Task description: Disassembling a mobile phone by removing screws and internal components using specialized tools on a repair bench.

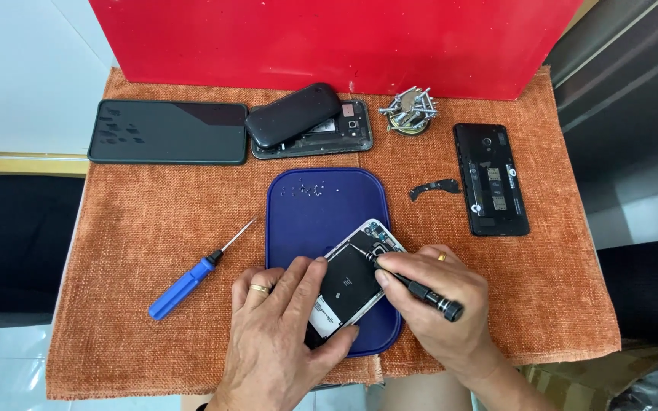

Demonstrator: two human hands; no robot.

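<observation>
At the upper left of the frame a large dark phone (167, 132) lies flat on the orange cloth (116, 243) that covers the worktop. Below it, at the lower left, a blue-handled screwdriver (192, 278) lies slantwise on the cloth, touched by no hand. Right of the large phone, near the top centre, a black back cover (293, 115) rests tilted across an opened phone body (344, 133).

In the middle sits a dark blue tray (298, 221); a scatter of tiny screws (308, 188) lies near its upper edge. Low in the tray is the opened phone (352, 281), back removed, its dark inner plate facing up.

The left hand (279, 335), a gold ring on one finger, has its grip closed on that opened phone: the fingers press along its left side and top, the thumb curls under its lower edge, pinning it to the tray.

The right hand (439, 304), also ringed, has its grip clenched on a slim black screwdriver (420, 291). Thumb and forefinger pinch the shaft close to the tip, which meets the phone near its upper corner, by the camera area; the knurled end sticks out toward the lower right.

At the top, right of centre, a small round dish of metal bits (410, 111) stands before the red panel (329, 38). Further right a small black plastic piece (434, 187) lies just beside another opened black phone (490, 179), which is upright on the cloth at the right.
</observation>
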